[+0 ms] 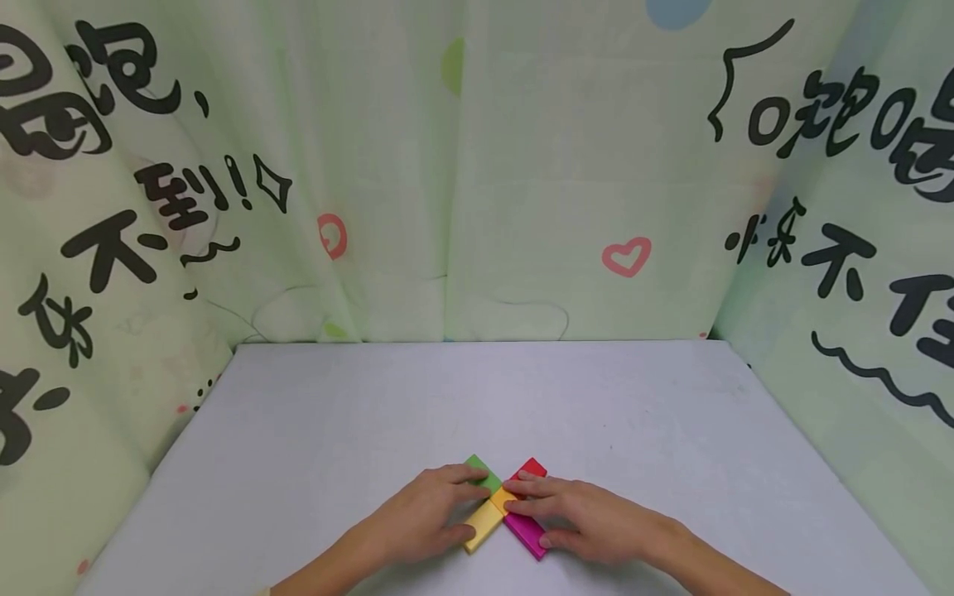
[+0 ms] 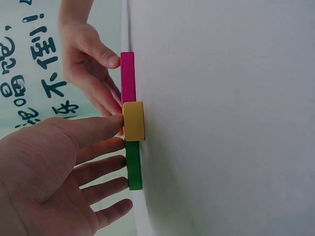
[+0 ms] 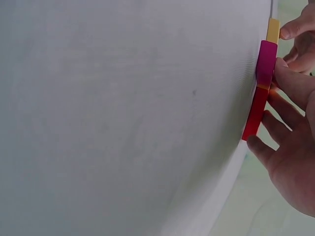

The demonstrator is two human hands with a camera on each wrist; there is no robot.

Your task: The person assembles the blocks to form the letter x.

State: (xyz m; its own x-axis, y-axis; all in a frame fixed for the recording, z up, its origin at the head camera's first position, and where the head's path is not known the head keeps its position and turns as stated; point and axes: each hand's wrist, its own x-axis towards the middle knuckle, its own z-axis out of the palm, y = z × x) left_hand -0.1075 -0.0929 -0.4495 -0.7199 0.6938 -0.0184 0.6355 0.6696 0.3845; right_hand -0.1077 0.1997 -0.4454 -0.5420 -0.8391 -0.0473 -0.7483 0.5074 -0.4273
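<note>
Several coloured blocks lie on the table in an X shape. A small orange piece (image 1: 503,498) shows at the centre, with a green block (image 1: 493,483) at far left, a red block (image 1: 533,467) at far right, a yellow block (image 1: 484,523) at near left and a magenta block (image 1: 527,535) at near right. My left hand (image 1: 423,515) rests its thumb on the yellow block and spread fingertips along the green one. With extended fingers, my right hand (image 1: 596,515) touches the red block and the centre, its thumb at the magenta block's near end.
The white table (image 1: 358,414) stretches away beyond the blocks to a pale green curtain (image 1: 537,165). Matching curtains with black lettering hang along the left and right sides.
</note>
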